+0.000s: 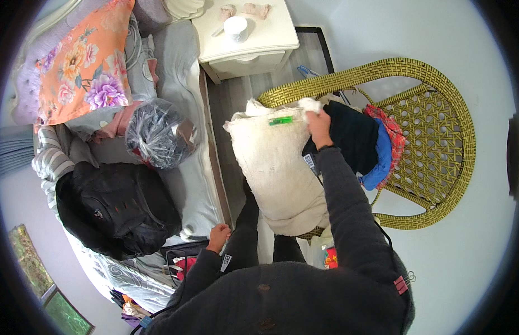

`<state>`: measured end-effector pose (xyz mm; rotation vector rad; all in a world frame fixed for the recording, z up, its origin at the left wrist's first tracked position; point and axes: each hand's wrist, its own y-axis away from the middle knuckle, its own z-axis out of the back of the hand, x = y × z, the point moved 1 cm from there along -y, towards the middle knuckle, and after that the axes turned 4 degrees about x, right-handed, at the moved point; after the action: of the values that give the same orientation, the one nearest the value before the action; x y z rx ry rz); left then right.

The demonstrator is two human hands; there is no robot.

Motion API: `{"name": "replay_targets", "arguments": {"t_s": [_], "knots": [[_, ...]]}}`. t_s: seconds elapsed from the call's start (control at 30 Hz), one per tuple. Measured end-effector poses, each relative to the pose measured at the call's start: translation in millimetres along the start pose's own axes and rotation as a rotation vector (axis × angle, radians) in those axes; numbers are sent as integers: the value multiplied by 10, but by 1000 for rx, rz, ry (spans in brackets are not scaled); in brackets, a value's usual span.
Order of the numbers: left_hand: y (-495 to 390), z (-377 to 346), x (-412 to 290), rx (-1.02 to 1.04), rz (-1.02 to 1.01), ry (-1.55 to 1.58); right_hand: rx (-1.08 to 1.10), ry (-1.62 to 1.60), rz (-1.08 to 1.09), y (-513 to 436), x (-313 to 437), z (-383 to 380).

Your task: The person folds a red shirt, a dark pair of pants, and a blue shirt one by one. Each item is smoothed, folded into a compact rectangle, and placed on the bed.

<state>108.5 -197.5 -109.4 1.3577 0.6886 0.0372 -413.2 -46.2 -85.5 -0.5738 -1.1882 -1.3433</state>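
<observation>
My right hand (319, 129) has hold of a bunched white corner of a cream cloth bundle (280, 167) that lies on a woven wicker chair (431, 138). A bright green plastic tool (280, 121), perhaps a utility knife, rests on top of the bundle, left of that hand. Black folded cloth (353, 134) lies to the right, over blue cloth (381, 155) and red plaid cloth (393, 125). My left hand (219, 238) is low at the edge of the bed, its fingers curled; whether it grips the bed cover is unclear.
On the bed are a black backpack (121, 205), a filled clear plastic bag (156, 134) and an orange floral pillow (87, 71). A white nightstand (263, 42) holds a white cup (236, 29). My legs are between the bed and the chair.
</observation>
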Motion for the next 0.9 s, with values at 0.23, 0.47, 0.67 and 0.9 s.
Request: {"name": "replay_targets", "arguments": {"t_s": [0.23, 0.47, 0.67, 0.9], "knots": [[-187, -185, -190, 92, 15, 25, 314, 62, 69, 1766, -162, 1043], [-409, -218, -487, 178, -9, -42, 1103, 846, -859, 5274, -898, 1851], [-549, -234, -687, 191, -45, -272, 203, 871, -404, 4285, -944, 1689], [-405, -572, -937, 266, -117, -179, -388, 346, -310, 2004, -1097, 1660]]}}
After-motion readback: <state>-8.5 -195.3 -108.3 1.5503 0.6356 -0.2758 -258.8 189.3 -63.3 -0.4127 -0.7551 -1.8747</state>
